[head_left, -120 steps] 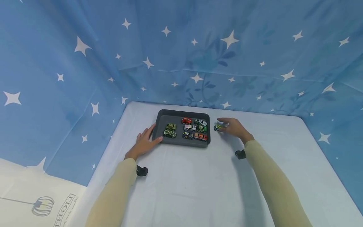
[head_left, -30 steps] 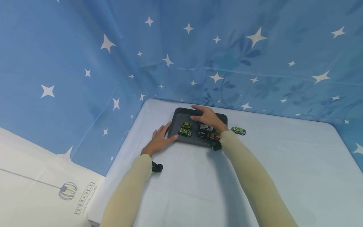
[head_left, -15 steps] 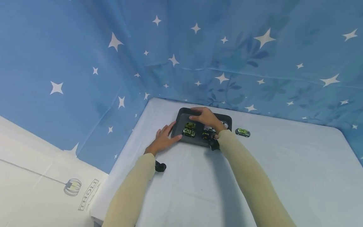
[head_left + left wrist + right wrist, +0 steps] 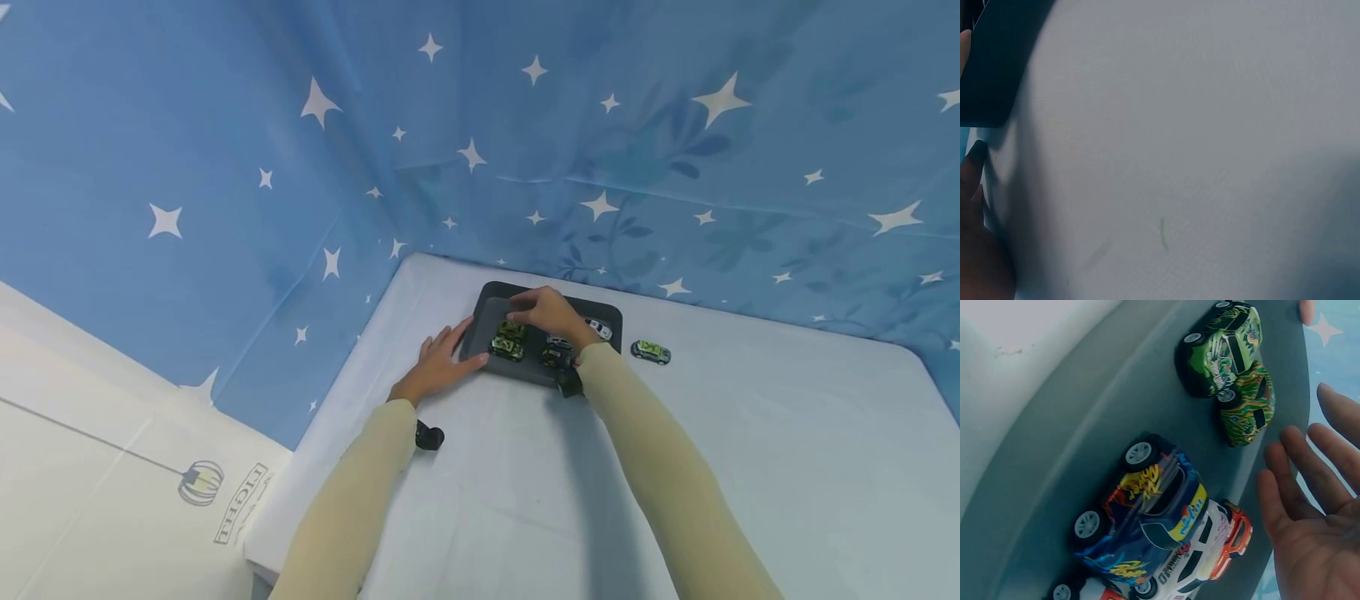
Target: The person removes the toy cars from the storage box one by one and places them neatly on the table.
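My left hand (image 4: 438, 367) rests at the left end of a dark grey tray (image 4: 492, 289), its thumb at the near corner and its fingers along the side. Above the tray hovers my right hand (image 4: 553, 315), fingers loosely bent and apart, with nothing seen between them in the right wrist view. Just below its fingertips sit a green patterned toy car (image 4: 1250, 406) and a bright green toy car (image 4: 1222, 350), side by side. A blue toy car (image 4: 1154, 519), a white one (image 4: 1191, 556) and a red one (image 4: 1235, 540) stand close together nearby. My right forearm partly hides the tray's right half.
Outside the tray, a lime-green toy car (image 4: 651, 352) lies on the white tabletop (image 4: 750, 433) to the right. A silver-white toy car (image 4: 598, 328) shows in the tray's far right part. Blue starry cloth (image 4: 637, 150) hangs behind the table.
My right hand has left the lime-green car on the table and moved left over the tray; lately it hovers there, fingers shifting slightly. My left hand stays at the tray's left end.
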A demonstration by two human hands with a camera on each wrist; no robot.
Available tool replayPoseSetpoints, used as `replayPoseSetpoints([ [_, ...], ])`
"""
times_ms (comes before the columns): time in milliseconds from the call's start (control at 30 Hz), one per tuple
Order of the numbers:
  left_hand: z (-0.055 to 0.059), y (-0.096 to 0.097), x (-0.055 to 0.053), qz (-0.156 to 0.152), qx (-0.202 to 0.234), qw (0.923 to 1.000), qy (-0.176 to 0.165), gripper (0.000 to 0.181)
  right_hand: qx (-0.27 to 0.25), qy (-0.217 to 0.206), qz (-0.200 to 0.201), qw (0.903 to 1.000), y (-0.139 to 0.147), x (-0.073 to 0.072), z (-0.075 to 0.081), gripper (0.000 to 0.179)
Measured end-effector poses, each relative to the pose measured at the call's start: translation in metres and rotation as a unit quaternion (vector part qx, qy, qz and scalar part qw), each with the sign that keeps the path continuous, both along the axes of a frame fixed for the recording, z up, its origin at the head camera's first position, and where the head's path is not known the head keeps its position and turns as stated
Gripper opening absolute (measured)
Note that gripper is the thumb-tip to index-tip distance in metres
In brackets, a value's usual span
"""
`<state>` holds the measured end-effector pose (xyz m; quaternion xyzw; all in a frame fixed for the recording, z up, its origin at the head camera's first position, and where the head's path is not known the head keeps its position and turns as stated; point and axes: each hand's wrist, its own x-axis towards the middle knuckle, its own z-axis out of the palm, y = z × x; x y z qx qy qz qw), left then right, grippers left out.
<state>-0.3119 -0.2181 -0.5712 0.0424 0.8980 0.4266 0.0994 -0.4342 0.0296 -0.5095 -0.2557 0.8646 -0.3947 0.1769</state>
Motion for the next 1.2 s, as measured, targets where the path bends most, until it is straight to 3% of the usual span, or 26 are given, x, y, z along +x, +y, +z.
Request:
replayPoseSetpoints([
  [333,-0.012,-0.002,-0.008,-0.003,-0.012,0.9999,0.011,0.099,0.017,-0.006,-0.001,0.9998,-0.004,0.001,-0.007,0.045],
  [633,-0.006,-0.001,-0.005,-0.001,-0.011,0.9999,-0.005,0.098,0.023,-0.027,0.002,0.9994,-0.008,0.002,-0.015,0.048],
  [867,0.007,0.0,0.0,-0.003,-0.016,0.9998,-0.011,0.092,0.031,-0.017,-0.004,0.9994,-0.01,0.005,-0.018,0.047],
  [1200,0.004,0.0,-0.002,-0.005,-0.023,0.9997,-0.011,0.091,0.034,0.013,-0.006,0.9993,-0.014,0.005,-0.027,0.043],
])
